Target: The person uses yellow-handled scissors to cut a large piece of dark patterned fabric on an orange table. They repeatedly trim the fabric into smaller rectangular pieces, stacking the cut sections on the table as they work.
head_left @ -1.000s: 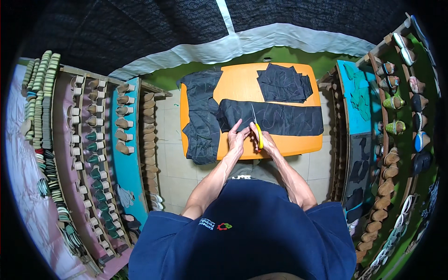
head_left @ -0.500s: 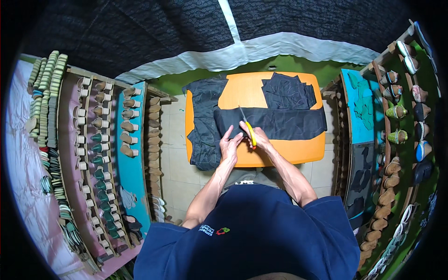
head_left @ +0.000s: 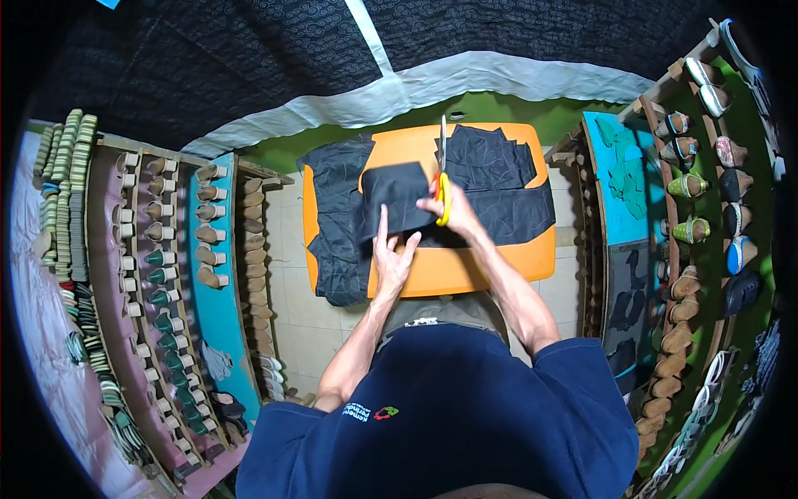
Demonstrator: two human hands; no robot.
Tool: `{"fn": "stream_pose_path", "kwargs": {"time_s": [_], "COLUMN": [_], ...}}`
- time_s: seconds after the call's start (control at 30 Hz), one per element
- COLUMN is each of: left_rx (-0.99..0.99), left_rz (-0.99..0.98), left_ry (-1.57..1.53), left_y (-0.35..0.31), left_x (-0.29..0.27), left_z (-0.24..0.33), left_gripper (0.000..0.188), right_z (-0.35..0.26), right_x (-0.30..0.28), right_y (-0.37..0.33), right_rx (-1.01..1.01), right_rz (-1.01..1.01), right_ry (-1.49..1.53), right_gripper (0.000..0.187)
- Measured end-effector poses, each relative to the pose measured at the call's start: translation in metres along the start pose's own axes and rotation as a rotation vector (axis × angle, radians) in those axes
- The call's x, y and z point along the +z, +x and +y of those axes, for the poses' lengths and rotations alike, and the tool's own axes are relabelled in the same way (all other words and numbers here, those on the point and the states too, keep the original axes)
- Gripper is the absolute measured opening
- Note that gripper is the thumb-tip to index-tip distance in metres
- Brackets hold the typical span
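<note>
My left hand (head_left: 394,259) holds the lower edge of a raised piece of black fabric (head_left: 397,195), its index finger stretched along the cloth and the thumb apart. My right hand (head_left: 459,214) grips scissors (head_left: 444,187) with yellow and red handles, blades pointing away from me. The right fingertips touch the right edge of the same fabric piece. Beneath lies a long black cloth strip (head_left: 507,218) on the orange table (head_left: 407,141). More black cloth (head_left: 341,224) drapes over the table's left side, and cut black pieces (head_left: 490,158) lie at the far right.
Racks of shoes and lasts stand on both sides: green and brown lasts (head_left: 166,274) at left, brown lasts (head_left: 669,366) at right. Teal cut pieces (head_left: 619,166) rest on a blue board. A dark patterned curtain (head_left: 233,66) hangs behind the table.
The black fabric piece has come up off the long strip, lifted in my hands. The scissors have swung more upright, their blades now clear of the cloth. The view has shifted slightly.
</note>
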State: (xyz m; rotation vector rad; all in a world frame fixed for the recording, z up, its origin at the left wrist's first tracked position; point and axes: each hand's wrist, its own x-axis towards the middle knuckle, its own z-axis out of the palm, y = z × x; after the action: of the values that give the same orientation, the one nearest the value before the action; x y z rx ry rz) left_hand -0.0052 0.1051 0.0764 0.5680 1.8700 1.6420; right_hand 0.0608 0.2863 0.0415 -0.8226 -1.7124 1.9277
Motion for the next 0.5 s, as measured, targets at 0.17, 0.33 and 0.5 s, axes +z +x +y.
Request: {"fn": "stream_pose_path", "kwargs": {"time_s": [0.17,0.33,0.5], "left_rx": [0.123,-0.052,-0.206], "left_rz": [-0.016,0.213,0.163], "left_ry": [-0.057,0.366,0.833], "left_y": [0.027,0.034,0.025], "left_x": [0.030,0.027,0.022], "left_z": [0.021,-0.087,-0.129], "left_gripper": [0.089,0.092,0.099], "right_z": [-0.027,0.020,0.055], "right_x": [-0.084,-0.180,-0.203], "right_y": [0.043,0.052,0.001], "right_rx": [-0.081,0.025,0.301], "right_rz": [0.073,0.330,0.594], "right_ry": [-0.137,-0.577,-0.855], "right_gripper": [0.040,0.048,0.046]}}
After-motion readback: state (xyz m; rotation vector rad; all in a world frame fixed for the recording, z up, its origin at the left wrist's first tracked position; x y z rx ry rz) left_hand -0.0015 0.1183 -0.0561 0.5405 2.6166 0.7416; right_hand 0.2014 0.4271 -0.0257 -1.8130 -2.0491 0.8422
